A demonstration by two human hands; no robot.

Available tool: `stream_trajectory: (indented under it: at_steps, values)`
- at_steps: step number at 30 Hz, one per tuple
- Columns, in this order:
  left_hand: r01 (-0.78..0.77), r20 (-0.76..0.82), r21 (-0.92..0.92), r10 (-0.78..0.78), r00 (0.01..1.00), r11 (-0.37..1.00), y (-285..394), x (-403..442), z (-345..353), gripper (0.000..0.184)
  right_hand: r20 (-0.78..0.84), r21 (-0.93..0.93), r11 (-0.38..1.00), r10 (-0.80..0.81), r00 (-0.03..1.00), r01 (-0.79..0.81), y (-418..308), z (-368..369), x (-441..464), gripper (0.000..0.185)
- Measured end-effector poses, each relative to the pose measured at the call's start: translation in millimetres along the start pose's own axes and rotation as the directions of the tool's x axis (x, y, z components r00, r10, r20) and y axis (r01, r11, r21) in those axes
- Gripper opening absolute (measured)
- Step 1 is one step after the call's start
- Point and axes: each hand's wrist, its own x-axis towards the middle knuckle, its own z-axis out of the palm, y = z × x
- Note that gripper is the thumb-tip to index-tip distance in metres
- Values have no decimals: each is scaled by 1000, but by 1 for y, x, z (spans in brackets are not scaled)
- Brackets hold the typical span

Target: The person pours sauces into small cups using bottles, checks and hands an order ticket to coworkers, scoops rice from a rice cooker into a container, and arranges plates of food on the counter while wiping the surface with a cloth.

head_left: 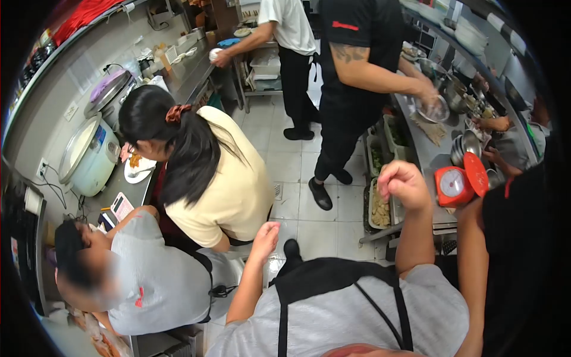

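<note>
My left hand (266,243) is raised in front of my apron (333,276), its fingers curled in with nothing visible in them. It is nearest the back of a person in a pale yellow shirt (229,172). Higher up and to the right is my right hand (406,183), bent at the wrist. Its fingers are curled together and I see nothing in them. Beyond it stands a red kitchen scale (453,184) on the metal counter (431,153). A tray of pale cut food (379,208) shows below and left of that hand.
A person in black (360,71) works over a bowl (432,110) at the right counter. Another in white (288,27) stands farther back. At left, a person in grey (160,276) leans near a large rice cooker (92,154). A black-clad person (517,256) stands close at right.
</note>
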Motion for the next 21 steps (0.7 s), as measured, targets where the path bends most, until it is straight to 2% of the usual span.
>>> stream_trajectory:
  at_steps: [6,9,14,18,21]
  values:
    - [-58,97,84,49,994,995,47,104,2,18,-5,-32,989,141,990,-141,34,-32,106,15]
    - [-87,97,94,78,992,992,67,143,7,14,-13,-89,984,155,988,-156,51,-56,151,14]
    - [-64,61,111,58,996,992,84,195,-7,15,-67,-61,970,232,970,-237,90,-95,201,14]
    - [-122,-97,122,134,986,985,96,249,-21,15,-46,-66,957,279,959,-282,117,-136,246,13]
    - [-178,-231,24,178,956,984,118,288,-26,17,-1,-138,941,311,950,-309,137,-153,283,14]
